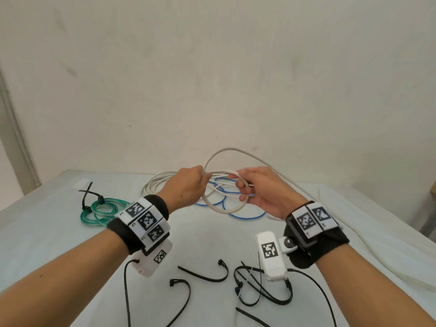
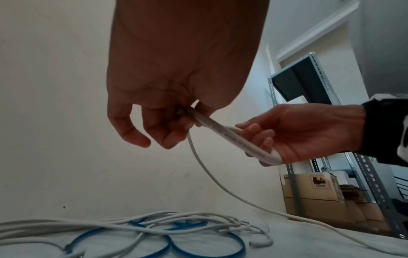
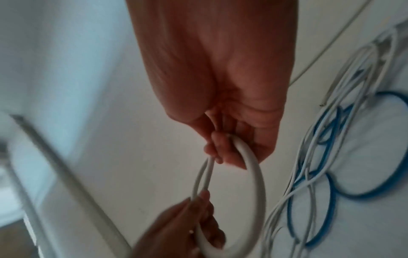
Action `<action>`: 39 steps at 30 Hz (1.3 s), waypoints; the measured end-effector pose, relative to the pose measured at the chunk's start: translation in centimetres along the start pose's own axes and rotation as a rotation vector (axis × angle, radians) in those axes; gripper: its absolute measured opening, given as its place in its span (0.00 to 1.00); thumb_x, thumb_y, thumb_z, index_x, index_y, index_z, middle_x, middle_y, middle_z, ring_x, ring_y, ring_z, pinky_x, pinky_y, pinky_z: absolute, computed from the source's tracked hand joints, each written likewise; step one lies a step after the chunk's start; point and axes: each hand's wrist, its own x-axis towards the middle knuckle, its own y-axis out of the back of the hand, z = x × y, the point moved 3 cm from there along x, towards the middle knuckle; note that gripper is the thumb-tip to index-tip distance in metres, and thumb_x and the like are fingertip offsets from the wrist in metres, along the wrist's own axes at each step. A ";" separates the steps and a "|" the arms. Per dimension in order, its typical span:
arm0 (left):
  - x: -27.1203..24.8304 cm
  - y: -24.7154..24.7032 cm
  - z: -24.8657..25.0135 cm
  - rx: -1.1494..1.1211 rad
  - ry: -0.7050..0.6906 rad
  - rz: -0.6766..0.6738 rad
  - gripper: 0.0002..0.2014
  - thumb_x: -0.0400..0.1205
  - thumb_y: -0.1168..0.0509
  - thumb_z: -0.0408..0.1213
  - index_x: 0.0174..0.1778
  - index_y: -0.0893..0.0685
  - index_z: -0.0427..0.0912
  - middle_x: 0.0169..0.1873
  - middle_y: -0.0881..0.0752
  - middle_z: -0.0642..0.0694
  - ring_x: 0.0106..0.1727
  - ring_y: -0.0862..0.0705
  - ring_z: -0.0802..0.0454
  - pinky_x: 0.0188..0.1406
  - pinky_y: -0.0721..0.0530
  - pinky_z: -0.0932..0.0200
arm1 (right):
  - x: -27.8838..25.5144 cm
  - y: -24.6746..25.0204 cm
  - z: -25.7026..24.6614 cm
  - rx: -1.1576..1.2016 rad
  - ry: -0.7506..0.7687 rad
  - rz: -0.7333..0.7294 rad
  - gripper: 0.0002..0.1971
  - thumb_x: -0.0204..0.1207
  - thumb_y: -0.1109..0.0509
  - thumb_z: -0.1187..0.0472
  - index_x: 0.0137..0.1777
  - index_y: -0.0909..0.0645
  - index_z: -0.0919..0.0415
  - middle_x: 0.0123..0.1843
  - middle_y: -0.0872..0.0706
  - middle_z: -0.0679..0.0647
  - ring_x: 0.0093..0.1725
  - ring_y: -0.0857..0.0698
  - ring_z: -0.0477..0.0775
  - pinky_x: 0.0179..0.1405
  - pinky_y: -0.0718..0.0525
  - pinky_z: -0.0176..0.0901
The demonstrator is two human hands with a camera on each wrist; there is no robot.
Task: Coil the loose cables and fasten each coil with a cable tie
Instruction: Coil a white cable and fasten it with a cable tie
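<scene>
Both hands — left (image 1: 188, 185), right (image 1: 264, 192) — gripping looped white cable (image 1: 221, 208) above table (image 1: 212, 244).

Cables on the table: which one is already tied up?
The green cable coil at the left, bound with black cable ties. The blue cable lies loose, and both hands hold the thick white cable untied.

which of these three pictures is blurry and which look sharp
Right wrist view: motion-blurred, smearing the blue cable loops and left hand. Left wrist view: fairly sharp, though the left hand is backlit and dark. Head view: sharpest, evenly lit, black cable ties crisp.
</scene>
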 end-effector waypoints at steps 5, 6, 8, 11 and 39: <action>-0.2 -0.8 1.8 -0.004 -0.055 -0.150 0.17 0.93 0.45 0.45 0.46 0.23 0.37 0.48 0.12 0.38 0.47 0.17 0.40 0.44 0.23 0.49 | 0.4 -0.7 -1.1 -0.600 0.244 0.046 0.17 0.91 0.39 0.63 0.46 0.11 0.63 0.31 0.24 0.49 0.28 0.29 0.46 0.33 0.29 0.43; -0.3 -0.8 2.3 -0.025 -0.064 -0.169 0.15 0.93 0.45 0.44 0.47 0.24 0.38 0.50 0.11 0.39 0.46 0.16 0.42 0.42 0.23 0.53 | 0.3 -1.2 -1.6 -0.750 0.301 0.037 0.17 0.90 0.39 0.62 0.41 0.13 0.59 0.30 0.23 0.48 0.29 0.28 0.47 0.36 0.28 0.46; -0.4 -0.6 2.9 -0.093 -0.060 -0.184 0.12 0.93 0.45 0.41 0.47 0.25 0.40 0.47 0.11 0.42 0.42 0.16 0.49 0.37 0.24 0.59 | 0.2 -1.8 -2.5 -0.936 0.368 0.059 0.16 0.90 0.39 0.60 0.41 0.15 0.60 0.33 0.19 0.49 0.32 0.24 0.49 0.39 0.28 0.47; -0.6 -0.4 2.7 -0.417 -0.018 -0.191 0.12 0.93 0.44 0.38 0.47 0.24 0.38 0.37 0.19 0.47 0.32 0.18 0.57 0.40 0.16 0.61 | 0.0 -1.9 -3.4 -0.968 0.396 0.110 0.10 0.88 0.36 0.59 0.51 0.15 0.61 0.36 0.17 0.46 0.34 0.22 0.46 0.35 0.28 0.41; -2.3 2.9 4.6 -1.045 0.069 -0.031 0.21 0.92 0.44 0.50 0.32 0.32 0.48 0.25 0.42 0.52 0.24 0.44 0.52 0.24 0.40 0.59 | -0.8 -0.9 -5.0 -0.957 0.617 0.181 0.25 0.86 0.31 0.50 0.81 0.30 0.41 0.48 0.23 0.48 0.49 0.22 0.48 0.54 0.24 0.45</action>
